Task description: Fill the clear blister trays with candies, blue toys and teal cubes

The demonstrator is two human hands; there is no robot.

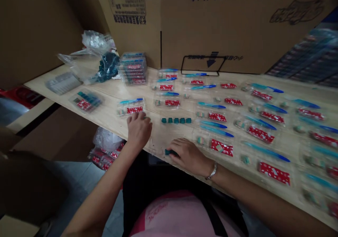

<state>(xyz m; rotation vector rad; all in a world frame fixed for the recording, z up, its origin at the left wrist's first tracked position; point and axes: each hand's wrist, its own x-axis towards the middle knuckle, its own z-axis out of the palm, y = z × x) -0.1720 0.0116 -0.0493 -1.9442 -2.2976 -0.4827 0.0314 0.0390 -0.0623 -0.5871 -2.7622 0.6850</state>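
My left hand (139, 128) rests knuckles-up on the wooden table (111, 115), fingers curled onto the near edge of a clear plastic tray (131, 107) that holds a blue pen and a red patterned piece. My right hand (187, 155), with a bracelet at the wrist, lies near the table's front edge and pinches a small teal block (168, 152). A row of several loose teal blocks (176, 120) sits between and just beyond the two hands. Whether the left hand holds anything is hidden.
Many clear trays with blue pens (212, 106) and red patterned pieces (222, 147) cover the table to the right. A stack of filled trays (132, 68) and plastic bags (95, 59) stand at the far left. Large cardboard boxes (211, 22) wall the back.
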